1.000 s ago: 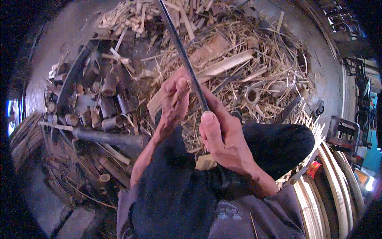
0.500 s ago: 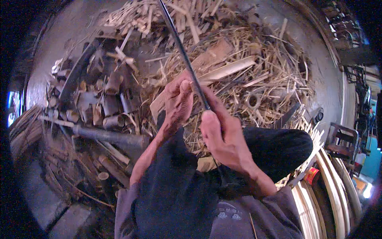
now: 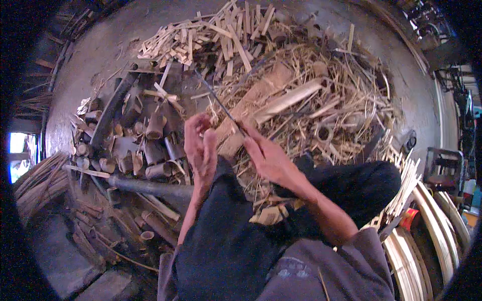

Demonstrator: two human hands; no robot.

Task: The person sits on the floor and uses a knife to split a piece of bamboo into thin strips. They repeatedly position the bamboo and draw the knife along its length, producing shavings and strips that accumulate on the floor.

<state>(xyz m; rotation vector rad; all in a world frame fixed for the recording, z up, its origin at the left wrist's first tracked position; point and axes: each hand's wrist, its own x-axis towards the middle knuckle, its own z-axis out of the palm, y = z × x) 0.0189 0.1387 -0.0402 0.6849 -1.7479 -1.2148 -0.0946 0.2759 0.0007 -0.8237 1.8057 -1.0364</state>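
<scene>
My right hand (image 3: 268, 155) is closed around the near end of a long, thin, dark strip (image 3: 219, 102). The strip slants up and left from the fist, over a brown board (image 3: 271, 83) lying among the shavings. I cannot make out whether it is a blade seen edge-on or a split of bamboo. To the left, my left hand (image 3: 201, 145) hovers off the strip. Its fingers are loosely bent and apart from the thumb, with nothing seen between them. Both hands are above my dark trousers (image 3: 221, 215).
Pale wooden slats (image 3: 216, 35) are heaped at the far side. Shavings (image 3: 346, 95) cover the floor ahead and right. Cut bamboo pieces (image 3: 155, 128) lie left, behind a dark pole (image 3: 150, 185). Long pale splits (image 3: 406, 256) and a red can (image 3: 410, 219) are at near right.
The strip's far end has swung down and away, and now all of it shows. My left hand has drawn left, away from the strip, and its fingers have loosened. The view has shifted slightly.
</scene>
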